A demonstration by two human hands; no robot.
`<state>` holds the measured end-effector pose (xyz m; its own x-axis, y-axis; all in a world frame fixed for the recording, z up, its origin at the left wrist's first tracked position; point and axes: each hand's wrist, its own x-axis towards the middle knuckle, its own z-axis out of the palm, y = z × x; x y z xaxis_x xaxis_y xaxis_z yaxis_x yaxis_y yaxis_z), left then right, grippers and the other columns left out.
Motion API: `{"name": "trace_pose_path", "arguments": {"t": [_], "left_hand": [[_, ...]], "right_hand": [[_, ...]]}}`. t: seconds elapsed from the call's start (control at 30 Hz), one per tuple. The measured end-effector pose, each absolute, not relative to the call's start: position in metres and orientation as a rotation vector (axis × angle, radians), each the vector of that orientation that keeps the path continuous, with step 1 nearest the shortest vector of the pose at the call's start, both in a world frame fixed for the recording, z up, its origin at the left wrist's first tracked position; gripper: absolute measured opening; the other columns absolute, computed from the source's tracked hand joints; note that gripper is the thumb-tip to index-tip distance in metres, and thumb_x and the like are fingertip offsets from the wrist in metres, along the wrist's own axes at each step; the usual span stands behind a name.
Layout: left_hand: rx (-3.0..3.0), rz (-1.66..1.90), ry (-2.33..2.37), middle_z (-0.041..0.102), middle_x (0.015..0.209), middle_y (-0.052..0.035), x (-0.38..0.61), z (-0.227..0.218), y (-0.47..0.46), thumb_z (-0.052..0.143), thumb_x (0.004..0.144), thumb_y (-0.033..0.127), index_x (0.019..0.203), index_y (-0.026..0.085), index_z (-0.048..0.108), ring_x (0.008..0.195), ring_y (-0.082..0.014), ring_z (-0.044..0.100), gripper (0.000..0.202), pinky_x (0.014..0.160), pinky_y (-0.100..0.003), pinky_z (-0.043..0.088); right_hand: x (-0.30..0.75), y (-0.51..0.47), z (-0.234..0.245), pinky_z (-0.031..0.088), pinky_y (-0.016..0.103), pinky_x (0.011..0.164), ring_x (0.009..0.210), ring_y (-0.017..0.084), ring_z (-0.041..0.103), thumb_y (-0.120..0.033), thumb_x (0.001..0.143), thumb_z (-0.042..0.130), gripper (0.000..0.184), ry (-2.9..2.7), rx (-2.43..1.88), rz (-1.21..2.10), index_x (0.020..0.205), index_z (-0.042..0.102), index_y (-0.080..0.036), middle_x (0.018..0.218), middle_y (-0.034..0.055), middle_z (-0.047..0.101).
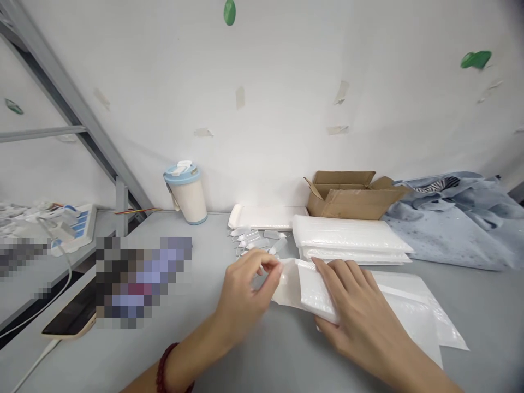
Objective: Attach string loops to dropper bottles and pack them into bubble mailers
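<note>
My right hand (352, 305) rests on a white bubble mailer (307, 292) lying on the grey table, its fingers holding the open end. My left hand (245, 292) is pinched at the mailer's mouth, thumb and fingers pressed together near its flap; what they hold is too small to make out. Just behind the hands lie several small clear plastic items (256, 240). A red bead bracelet (164, 368) is on my left wrist.
A stack of white mailers (347, 237) sits behind, with a white tray (266, 216) and an open cardboard box (352, 195) against the wall. A blue-lidded cup (186, 192) stands at left. A phone (71, 319) with cable lies front left; blue cloth (454, 218) at right.
</note>
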<state>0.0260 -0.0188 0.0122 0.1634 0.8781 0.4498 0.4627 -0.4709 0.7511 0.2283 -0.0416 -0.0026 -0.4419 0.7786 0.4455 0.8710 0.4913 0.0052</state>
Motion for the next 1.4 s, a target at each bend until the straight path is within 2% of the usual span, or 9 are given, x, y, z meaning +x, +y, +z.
{"name": "trace_pose_path", "arguments": {"t": [0.13,0.23,0.3,0.5,0.77,0.97,1.1,1.27,1.4], "left_hand": [[1.817,0.988,1.384,0.063,0.098,-0.0056,0.026,0.007,-0.012,0.056,0.081,0.032,0.103,0.021,0.059,0.077,-0.0173,0.057,0.025,0.06,-0.026,0.047],[1.642,0.717,1.175,0.061,0.074,-0.0022,0.029,0.002,-0.011,0.051,0.082,0.034,0.086,0.017,0.061,0.062,-0.0145,0.055,0.02,0.051,-0.023,0.042],[1.499,0.581,1.079,0.051,0.058,0.0022,0.031,0.0,-0.013,0.051,0.08,0.033,0.072,0.015,0.057,0.049,-0.0105,0.047,0.021,0.044,-0.021,0.036],[1.346,0.523,1.037,0.038,0.053,0.0061,0.038,-0.004,-0.02,0.059,0.068,0.024,0.057,0.017,0.043,0.046,-0.0063,0.034,0.021,0.04,-0.018,0.027],[1.307,0.628,0.901,0.049,0.065,0.0042,0.043,-0.012,-0.024,0.064,0.063,0.018,0.073,0.013,0.056,0.059,-0.0093,0.041,0.013,0.053,-0.019,0.035],[1.203,0.596,0.8,0.055,0.069,0.0032,0.042,-0.008,-0.022,0.07,0.056,0.011,0.082,0.013,0.063,0.065,-0.0119,0.049,0.027,0.06,-0.022,0.041],[1.198,0.676,0.865,0.056,0.067,0.0032,0.042,-0.008,-0.021,0.068,0.059,0.012,0.072,0.014,0.061,0.059,-0.01,0.048,0.015,0.054,-0.02,0.04],[1.171,0.762,1.026,0.062,0.077,0.0004,0.037,-0.002,-0.014,0.061,0.071,0.02,0.087,0.016,0.062,0.07,-0.0136,0.056,0.017,0.065,-0.023,0.047],[1.236,0.625,1.066,0.056,0.066,0.0014,0.033,0.003,-0.013,0.051,0.078,0.031,0.091,0.017,0.058,0.056,-0.0132,0.053,0.02,0.044,-0.021,0.042]], "right_hand": [[0.228,-0.042,-0.002,0.039,0.038,0.071,0.088,0.027,0.045,-0.018,0.066,0.053,0.062,-2.345,-1.36,-0.364,0.126,0.045,-0.008,0.098,0.0134,0.053],[0.227,-0.045,-0.001,0.04,0.04,0.073,0.088,0.028,0.045,-0.02,0.068,0.052,0.062,-2.363,-1.353,-0.359,0.129,0.043,-0.008,0.098,0.014,0.053],[0.226,-0.047,-0.001,0.04,0.042,0.076,0.09,0.028,0.044,-0.021,0.069,0.052,0.063,-2.406,-1.342,-0.321,0.13,0.042,-0.009,0.1,0.0141,0.053],[0.223,-0.053,-0.003,0.034,0.052,0.089,0.1,0.032,0.043,-0.02,0.065,0.051,0.074,-2.529,-1.258,-0.218,0.137,0.035,-0.009,0.107,0.0151,0.053],[0.22,-0.054,-0.008,0.03,0.053,0.094,0.102,0.03,0.043,-0.019,0.065,0.054,0.076,-2.551,-1.189,-0.155,0.138,0.034,-0.008,0.109,0.0149,0.053],[0.22,-0.054,-0.006,0.031,0.054,0.095,0.101,0.03,0.045,-0.02,0.064,0.055,0.076,-2.532,-1.171,-0.206,0.136,0.037,-0.007,0.107,0.015,0.055],[0.218,-0.053,-0.005,0.025,0.058,0.099,0.111,0.033,0.045,-0.021,0.068,0.052,0.073,-2.551,-1.145,-0.319,0.137,0.036,-0.005,0.117,0.0181,0.055],[0.217,-0.048,-0.011,0.025,0.06,0.099,0.129,0.035,0.034,-0.004,0.074,0.042,0.063,-2.476,-1.13,-0.691,0.137,0.034,-0.004,0.138,0.0224,0.043],[0.216,-0.043,-0.017,0.028,0.056,0.1,0.127,0.031,0.04,0.007,0.077,0.031,0.056,-2.463,-1.025,-0.849,0.131,0.042,-0.002,0.134,0.0197,0.05]]}}
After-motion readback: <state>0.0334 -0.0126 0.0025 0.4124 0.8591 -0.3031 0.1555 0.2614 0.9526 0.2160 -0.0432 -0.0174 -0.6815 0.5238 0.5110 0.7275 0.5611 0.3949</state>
